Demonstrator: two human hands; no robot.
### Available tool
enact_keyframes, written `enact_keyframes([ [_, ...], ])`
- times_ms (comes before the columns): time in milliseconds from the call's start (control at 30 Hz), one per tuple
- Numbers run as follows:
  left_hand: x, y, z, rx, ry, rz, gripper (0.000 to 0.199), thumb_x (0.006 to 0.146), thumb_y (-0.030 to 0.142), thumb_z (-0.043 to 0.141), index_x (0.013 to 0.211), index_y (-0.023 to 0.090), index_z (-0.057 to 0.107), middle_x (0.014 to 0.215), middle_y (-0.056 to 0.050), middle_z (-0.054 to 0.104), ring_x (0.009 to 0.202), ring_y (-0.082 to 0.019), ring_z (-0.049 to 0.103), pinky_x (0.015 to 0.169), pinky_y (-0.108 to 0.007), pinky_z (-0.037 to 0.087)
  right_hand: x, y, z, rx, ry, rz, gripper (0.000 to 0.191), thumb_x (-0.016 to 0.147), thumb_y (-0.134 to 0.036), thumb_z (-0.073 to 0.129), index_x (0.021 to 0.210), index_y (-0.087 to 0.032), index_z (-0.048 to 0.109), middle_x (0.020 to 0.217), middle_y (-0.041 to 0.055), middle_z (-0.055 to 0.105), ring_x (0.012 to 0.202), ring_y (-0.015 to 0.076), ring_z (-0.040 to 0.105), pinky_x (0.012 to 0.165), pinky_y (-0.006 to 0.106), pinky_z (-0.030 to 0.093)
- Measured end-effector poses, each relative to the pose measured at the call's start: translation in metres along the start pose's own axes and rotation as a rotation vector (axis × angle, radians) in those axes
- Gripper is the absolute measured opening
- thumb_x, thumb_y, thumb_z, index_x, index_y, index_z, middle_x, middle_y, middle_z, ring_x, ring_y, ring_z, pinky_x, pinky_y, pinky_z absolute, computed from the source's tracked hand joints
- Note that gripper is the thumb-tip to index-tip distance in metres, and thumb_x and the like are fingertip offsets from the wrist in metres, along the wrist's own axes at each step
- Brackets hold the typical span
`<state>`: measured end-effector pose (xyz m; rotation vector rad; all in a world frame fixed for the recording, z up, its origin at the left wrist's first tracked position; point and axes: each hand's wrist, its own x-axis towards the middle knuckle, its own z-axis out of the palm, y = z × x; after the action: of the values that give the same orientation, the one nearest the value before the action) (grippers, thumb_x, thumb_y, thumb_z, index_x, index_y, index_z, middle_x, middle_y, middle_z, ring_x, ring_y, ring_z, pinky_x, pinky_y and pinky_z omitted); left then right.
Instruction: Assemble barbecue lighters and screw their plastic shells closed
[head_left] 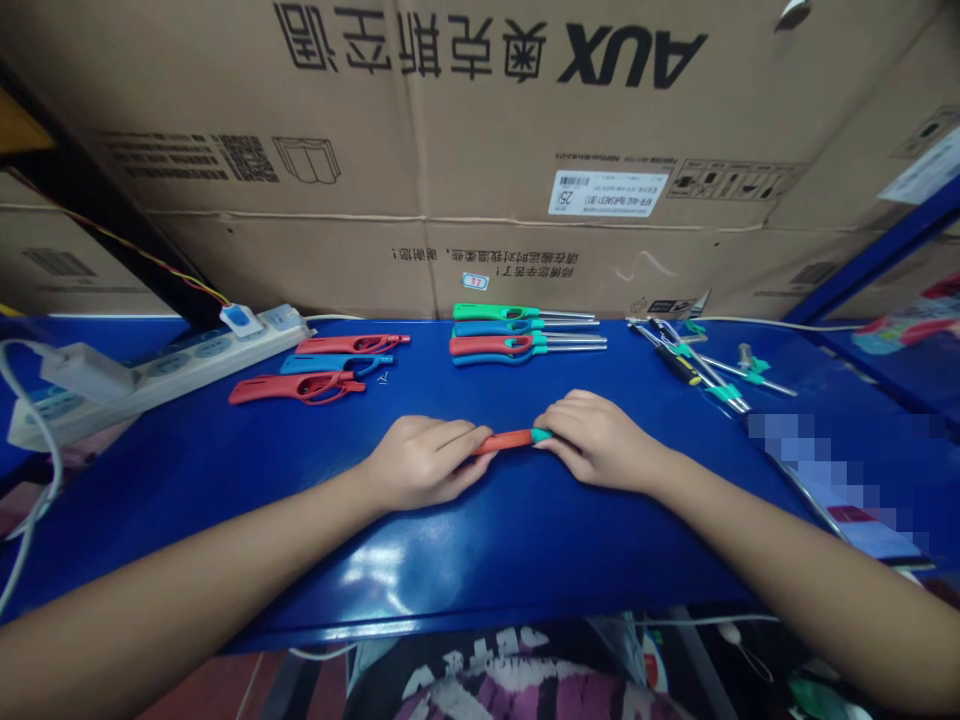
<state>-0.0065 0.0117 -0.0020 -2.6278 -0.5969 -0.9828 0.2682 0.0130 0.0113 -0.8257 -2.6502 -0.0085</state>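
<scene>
Left fingers [459,440] and right fingers [568,424] clamp a red handle [507,441] before a cardboard box [495,130].

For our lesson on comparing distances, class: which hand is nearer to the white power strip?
Left. The left hand is to the right of the white power strip; the right hand is farther right, at the green end of the red piece.
</scene>
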Motion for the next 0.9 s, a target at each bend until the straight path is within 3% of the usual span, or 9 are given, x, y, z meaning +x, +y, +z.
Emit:
enact_keyframes([
  [133, 0.003, -0.001, 0.004, -0.027, -0.057, -0.075, 0.018, 0.096, 0.028, 0.057, 0.104, 0.016, 0.068, 0.083, -0.003, 0.077, 0.065, -0.014, 0.072, 0.056, -0.023, 0.054, 0.002, 0.004, 0.002, -0.047, -0.059, 0.059, 0.022, 0.103, -0.030, 0.048, 0.095, -0.016, 0.063, 0.085, 0.0080, 0.070, 0.077, 0.0206, 0.061, 0.077, 0.034, 0.041],
  [433, -0.001, -0.002, 0.004, -0.081, -0.019, -0.069, 0.016, 0.094, 0.025, 0.061, 0.104, 0.014, 0.068, 0.083, -0.003, 0.077, 0.065, -0.015, 0.071, 0.056, -0.026, 0.053, 0.002, -0.001, 0.009, -0.211, 0.012, -0.027, 0.028, 0.105, -0.027, 0.043, 0.092, -0.014, 0.064, 0.083, 0.0097, 0.070, 0.075, 0.0207, 0.059, 0.074, 0.035, 0.036],
  [567, 0.005, -0.004, 0.003, -0.147, -0.103, -0.188, 0.022, 0.096, 0.032, 0.060, 0.110, 0.017, 0.068, 0.094, -0.004, 0.076, 0.077, -0.017, 0.072, 0.065, -0.028, 0.055, 0.007, -0.002, -0.003, -0.174, -0.073, 0.119, 0.020, 0.102, -0.029, 0.049, 0.095, -0.016, 0.063, 0.086, 0.0073, 0.069, 0.078, 0.0213, 0.060, 0.074, 0.035, 0.038],
  [700, 0.013, -0.005, 0.003, -0.166, -0.243, -0.297, 0.038, 0.099, 0.040, 0.056, 0.129, 0.017, 0.061, 0.122, -0.011, 0.068, 0.103, -0.026, 0.066, 0.088, -0.042, 0.054, 0.005, 0.007, -0.022, -0.229, -0.184, 0.265, 0.014, 0.098, -0.028, 0.055, 0.093, -0.017, 0.062, 0.094, 0.0097, 0.067, 0.088, 0.0243, 0.059, 0.075, 0.035, 0.041],
  [900, 0.015, -0.009, 0.004, -0.266, -0.357, -0.350, 0.035, 0.101, 0.039, 0.053, 0.129, 0.020, 0.059, 0.125, -0.011, 0.064, 0.109, -0.027, 0.059, 0.096, -0.046, 0.048, -0.010, 0.032, -0.035, -0.135, -0.319, 0.376, 0.021, 0.097, -0.037, 0.059, 0.088, -0.018, 0.063, 0.092, 0.0087, 0.063, 0.085, 0.0234, 0.057, 0.074, 0.034, 0.042],
])
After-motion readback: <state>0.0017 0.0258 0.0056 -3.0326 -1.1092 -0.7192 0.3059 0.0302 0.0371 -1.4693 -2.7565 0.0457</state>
